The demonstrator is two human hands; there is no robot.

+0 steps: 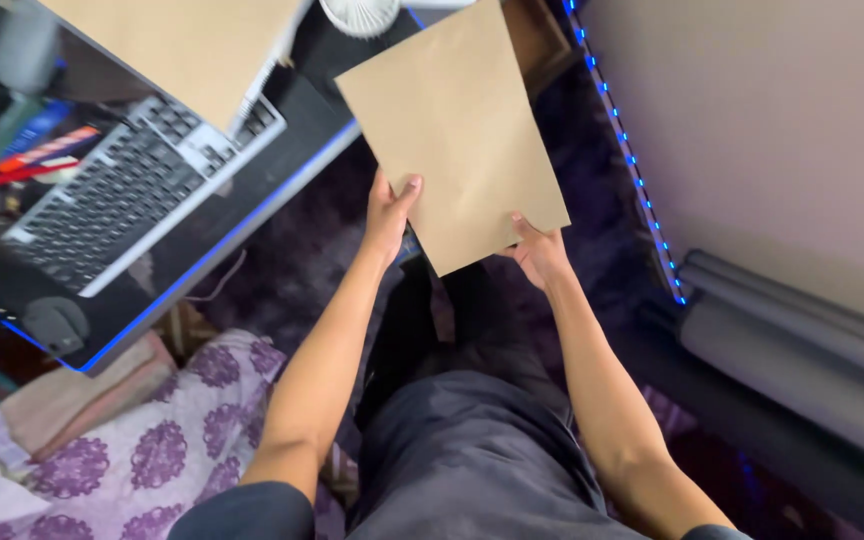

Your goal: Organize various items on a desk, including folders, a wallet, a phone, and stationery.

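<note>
A plain brown paper envelope [457, 130] is held up in front of me over my lap. My left hand [389, 214] grips its left edge, thumb on the front. Its lower right corner is pinched by my right hand [538, 250]. Both arms reach forward from my seated body in dark trousers. A second brown envelope or sheet [187, 48] lies on the desk at the upper left, partly covering the keyboard.
A black desk [252, 215] with a blue-lit edge holds a grey keyboard [122, 190] and a dark mouse [55, 322]. A white fan [360, 14] stands at the top. A purple-flowered cloth [152, 440] lies lower left. A blue light strip [624, 150] runs along the right wall.
</note>
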